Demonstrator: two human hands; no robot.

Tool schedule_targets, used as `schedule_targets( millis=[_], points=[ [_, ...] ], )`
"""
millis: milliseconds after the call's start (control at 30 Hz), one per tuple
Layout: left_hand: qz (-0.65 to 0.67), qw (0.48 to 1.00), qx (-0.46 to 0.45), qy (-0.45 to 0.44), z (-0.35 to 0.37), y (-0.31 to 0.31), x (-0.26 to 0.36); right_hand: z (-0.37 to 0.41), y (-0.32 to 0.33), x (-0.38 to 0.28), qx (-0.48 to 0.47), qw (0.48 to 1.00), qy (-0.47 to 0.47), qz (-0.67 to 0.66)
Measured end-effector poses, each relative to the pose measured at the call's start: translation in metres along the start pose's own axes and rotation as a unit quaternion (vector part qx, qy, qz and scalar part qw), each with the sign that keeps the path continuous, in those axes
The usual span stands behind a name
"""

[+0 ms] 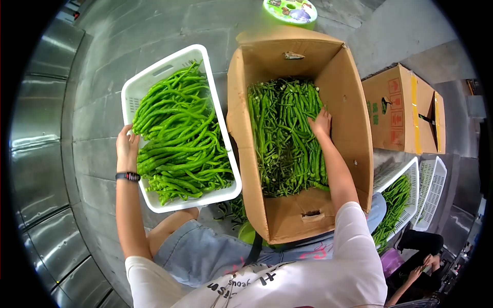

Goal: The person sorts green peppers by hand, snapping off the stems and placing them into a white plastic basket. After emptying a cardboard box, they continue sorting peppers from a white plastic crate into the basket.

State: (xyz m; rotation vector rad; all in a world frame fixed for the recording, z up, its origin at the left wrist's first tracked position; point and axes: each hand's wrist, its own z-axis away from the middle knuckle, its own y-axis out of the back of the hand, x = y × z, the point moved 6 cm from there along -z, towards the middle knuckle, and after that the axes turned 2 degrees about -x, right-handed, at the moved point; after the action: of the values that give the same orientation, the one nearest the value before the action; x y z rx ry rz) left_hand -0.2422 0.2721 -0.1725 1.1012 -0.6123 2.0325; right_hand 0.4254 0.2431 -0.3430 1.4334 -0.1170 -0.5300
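A white plastic basket on the floor holds long green chili peppers, laid mostly side by side. My left hand is at the basket's left rim, fingers curled over it close to the pepper ends; a dark band is on that wrist. To the right stands an open cardboard box with more green chili peppers at its bottom. My right hand reaches inside along the right wall, thumb and fingers apart, touching the peppers there. Its fingertips are partly hidden.
A closed cardboard box stands to the right. Below it are a white basket of peppers and another white basket. A round green stool is beyond the open box. Another person's hands show at lower right. Metal cabinets line the left.
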Motion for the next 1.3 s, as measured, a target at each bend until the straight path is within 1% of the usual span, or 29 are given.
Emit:
schedule_targets(
  millis=[33,100,133,167,233,267,367,400,533,567,633,667,700,767,833,867,900,967,1000,1033,1067,1100,1133,1167,1200,1233,1267,1300],
  points=[
    [-0.02,1.0,-0.023,-0.006,0.019,-0.003,0.004,-0.002,-0.001,-0.002,-0.019,0.999,-0.044,0.0],
    [-0.038,0.993,-0.105,-0.028,0.074,-0.024,0.009,-0.005,0.005,-0.016,-0.053,0.99,-0.128,0.001],
    [-0.048,0.988,-0.144,-0.04,0.104,-0.034,0.011,-0.009,0.005,-0.016,-0.033,0.989,-0.143,0.001],
    [-0.03,0.984,-0.171,-0.026,0.13,-0.041,0.009,-0.013,0.001,-0.017,-0.069,0.987,-0.144,0.011],
    [-0.042,0.973,-0.225,-0.023,0.177,-0.061,0.005,-0.021,-0.003,-0.016,-0.136,0.98,-0.144,0.031],
    [-0.048,0.97,-0.238,-0.024,0.193,-0.068,0.002,-0.023,-0.011,-0.009,-0.115,0.981,-0.156,-0.006],
    [-0.056,0.963,-0.261,-0.029,0.227,-0.088,0.001,-0.008,-0.001,-0.019,-0.108,0.985,-0.133,0.024],
    [-0.057,0.962,-0.265,-0.037,0.233,-0.09,0.0,-0.005,0.005,-0.018,-0.111,0.986,-0.121,-0.004],
    [-0.083,0.953,-0.291,-0.032,0.261,-0.102,-0.002,0.017,0.059,-0.015,-0.048,0.991,-0.01,-0.128],
    [-0.087,0.949,-0.302,-0.028,0.268,-0.105,-0.003,0.025,0.073,-0.016,-0.039,0.982,0.036,-0.181],
    [-0.122,0.936,-0.327,-0.049,0.276,-0.112,-0.007,0.054,0.116,-0.03,-0.025,0.949,0.131,-0.286],
    [-0.135,0.93,-0.337,-0.053,0.28,-0.117,-0.011,0.069,0.136,-0.04,-0.018,0.948,0.15,-0.282],
    [-0.142,0.919,-0.361,-0.064,0.288,-0.123,-0.013,0.089,0.159,-0.054,-0.03,0.936,0.162,-0.311],
    [-0.126,0.897,-0.42,-0.058,0.301,-0.139,-0.031,0.127,0.186,-0.076,-0.013,0.931,0.193,-0.311],
    [-0.128,0.879,-0.458,-0.03,0.314,-0.156,-0.056,0.163,0.201,-0.095,-0.001,0.929,0.22,-0.297],
    [-0.097,0.878,-0.468,-0.038,0.326,-0.166,-0.062,0.186,0.217,-0.114,-0.017,0.925,0.213,-0.313],
    [-0.066,0.876,-0.476,-0.045,0.336,-0.175,-0.067,0.204,0.224,-0.128,-0.018,0.924,0.234,-0.302],
    [0.017,0.853,-0.521,-0.022,0.344,-0.192,-0.075,0.242,0.244,-0.164,-0.052,0.902,0.291,-0.315],
    [0.062,0.852,-0.519,0.016,0.347,-0.193,-0.073,0.256,0.244,-0.175,-0.078,0.895,0.314,-0.306],
    [0.064,0.83,-0.554,-0.013,0.351,-0.197,-0.064,0.268,0.244,-0.185,-0.102,0.888,0.337,-0.296],
    [0.056,0.836,-0.545,0.023,0.352,-0.193,-0.062,0.277,0.254,-0.194,-0.1,0.86,0.359,-0.35],
    [0.048,0.841,-0.536,0.06,0.353,-0.189,-0.061,0.281,0.261,-0.199,-0.144,0.846,0.355,-0.371],
    [0.067,0.843,-0.527,0.085,0.352,-0.184,-0.064,0.28,0.269,-0.198,-0.143,0.846,0.375,-0.351],
    [0.05,0.859,-0.51,0.024,0.351,-0.179,-0.059,0.279,0.275,-0.196,-0.143,0.846,0.394,-0.33],
    [0.048,0.864,-0.501,0.007,0.351,-0.176,-0.061,0.278,0.287,-0.195,-0.077,0.858,0.376,-0.342],
    [0.046,0.87,-0.492,-0.008,0.352,-0.173,-0.063,0.276,0.289,-0.191,-0.025,0.857,0.358,-0.369],
    [0.04,0.864,-0.5,-0.04,0.355,-0.173,-0.063,0.277,0.29,-0.189,-0.025,0.845,0.333,-0.417],
    [0.054,0.853,-0.519,-0.009,0.364,-0.171,-0.06,0.278,0.292,-0.186,-0.022,0.83,0.306,-0.465]
  ],
)
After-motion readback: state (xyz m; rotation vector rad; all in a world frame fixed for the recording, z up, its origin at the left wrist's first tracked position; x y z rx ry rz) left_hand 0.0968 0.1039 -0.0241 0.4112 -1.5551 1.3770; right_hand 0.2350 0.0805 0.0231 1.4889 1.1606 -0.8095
